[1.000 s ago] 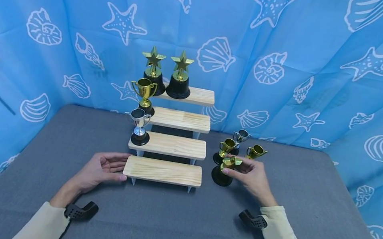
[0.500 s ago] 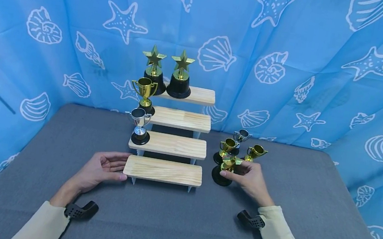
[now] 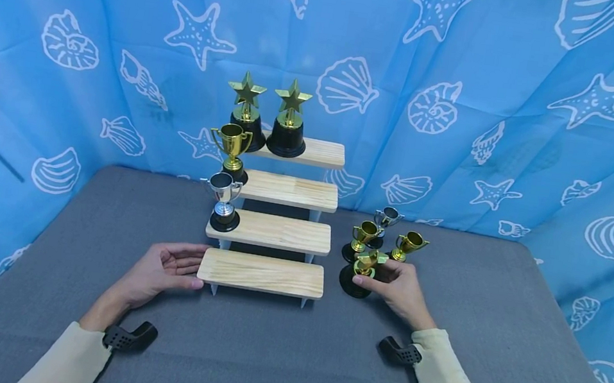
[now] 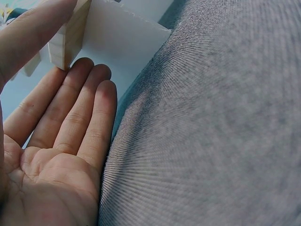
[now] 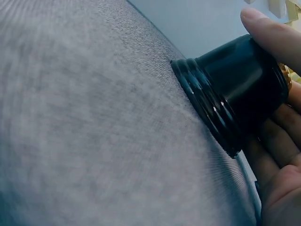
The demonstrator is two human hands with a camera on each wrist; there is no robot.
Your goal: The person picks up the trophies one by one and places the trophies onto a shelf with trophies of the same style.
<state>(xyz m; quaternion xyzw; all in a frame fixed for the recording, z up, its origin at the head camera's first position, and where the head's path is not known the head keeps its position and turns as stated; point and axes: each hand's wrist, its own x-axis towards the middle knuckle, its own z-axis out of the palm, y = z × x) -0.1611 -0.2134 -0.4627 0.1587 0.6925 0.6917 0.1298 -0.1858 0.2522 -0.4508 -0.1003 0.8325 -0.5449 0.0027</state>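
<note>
My right hand [image 3: 400,288] holds a gold star trophy [image 3: 365,262] to the right of the stepped wooden stand [image 3: 267,275]. In the right wrist view the thumb lies on one side of its round black base [image 5: 240,80], the fingers on the other, and the base's rim is at the grey cloth. At the stand's lowest step, my left hand [image 3: 169,267] has its fingertips at the left end. Seen from the left wrist, those fingers [image 4: 70,113] are nearly straight, palm bare, beside the step's wooden end [image 4: 70,40].
Two star trophies [image 3: 289,121] occupy the top step. Below them at the left stand a gold cup trophy [image 3: 233,146] and a silver cup trophy [image 3: 225,197]. Behind my right hand are two gold cups [image 3: 409,244] and a silver cup [image 3: 387,218]. A blue shell-print curtain [image 3: 475,65] hangs behind.
My right hand has shifted slightly down and left around the star trophy, whose star has tilted a little. The left hand and the stand keep their places.
</note>
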